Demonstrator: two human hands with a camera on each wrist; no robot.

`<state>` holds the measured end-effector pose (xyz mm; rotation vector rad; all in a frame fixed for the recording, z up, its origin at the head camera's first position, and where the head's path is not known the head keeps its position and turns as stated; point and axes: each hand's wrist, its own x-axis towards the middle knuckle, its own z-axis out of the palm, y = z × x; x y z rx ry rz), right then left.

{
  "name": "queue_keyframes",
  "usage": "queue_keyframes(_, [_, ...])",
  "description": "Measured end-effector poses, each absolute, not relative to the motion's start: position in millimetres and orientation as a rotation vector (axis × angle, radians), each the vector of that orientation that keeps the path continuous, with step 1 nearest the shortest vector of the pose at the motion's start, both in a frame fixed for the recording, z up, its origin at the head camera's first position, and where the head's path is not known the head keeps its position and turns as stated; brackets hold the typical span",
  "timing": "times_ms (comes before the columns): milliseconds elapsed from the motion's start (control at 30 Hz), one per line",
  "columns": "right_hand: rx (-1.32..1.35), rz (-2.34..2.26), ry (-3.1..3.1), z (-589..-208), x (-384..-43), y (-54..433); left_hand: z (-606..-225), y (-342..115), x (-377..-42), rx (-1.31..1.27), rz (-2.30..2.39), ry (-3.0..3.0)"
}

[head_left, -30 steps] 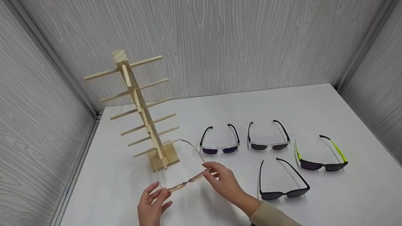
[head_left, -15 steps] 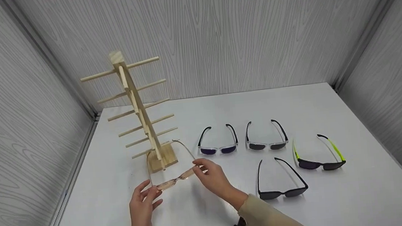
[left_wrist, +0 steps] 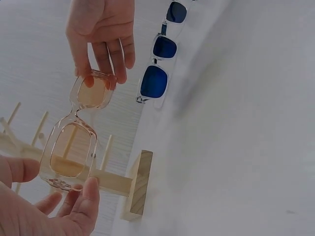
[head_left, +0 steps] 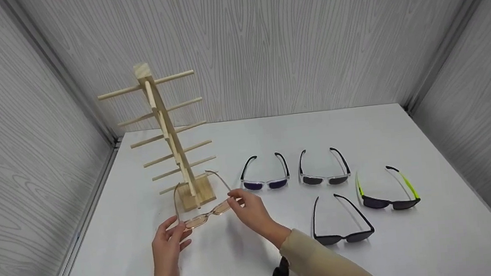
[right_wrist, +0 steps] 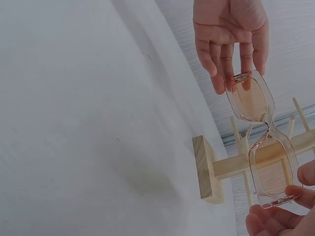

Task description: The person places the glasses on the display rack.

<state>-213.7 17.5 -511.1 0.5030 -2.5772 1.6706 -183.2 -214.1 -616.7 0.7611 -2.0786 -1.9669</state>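
Sunglasses with a clear pinkish frame and pale orange lenses (head_left: pixel 197 221) are held up in front of the wooden stand (head_left: pixel 162 114), arms unfolded toward it. My left hand (head_left: pixel 165 247) pinches their left end, thumb on one side and fingers on the other. At the right end, my right hand (head_left: pixel 252 212) pinches the frame near the hinge. The tips of the arms reach beside the stand's lowest pegs; whether they touch cannot be told. In the left wrist view, both lenses (left_wrist: pixel 71 150) show between the two hands.
Right of the stand, blue-lensed sunglasses (head_left: pixel 265 184) and grey-lensed clear-framed ones (head_left: pixel 325 179) lie on the white table (head_left: pixel 441 245). Black sunglasses (head_left: pixel 344 238) and a yellow-green-armed pair (head_left: pixel 391 203) lie nearer the right. Panelled walls (head_left: pixel 264 47) enclose the table.
Both hands have moved left and slightly away from me with the orange-lensed sunglasses. The lenses have tipped to face the head camera more. The other sunglasses and the stand stay put.
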Motion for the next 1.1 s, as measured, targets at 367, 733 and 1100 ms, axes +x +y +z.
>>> queue_keyframes(367, [0.48,1.698,-2.545,-510,-222,4,-620,-228,-197,0.776,-1.913,-2.076])
queue_keyframes(733, [0.575,1.704,-2.569,-519,-230,-6,-618,-236,-198,0.78,-1.92,-2.032])
queue_keyframes(1100, [0.491,1.777,-2.581,-522,-238,-11,-621,-243,-211,0.753,-1.909,-2.019])
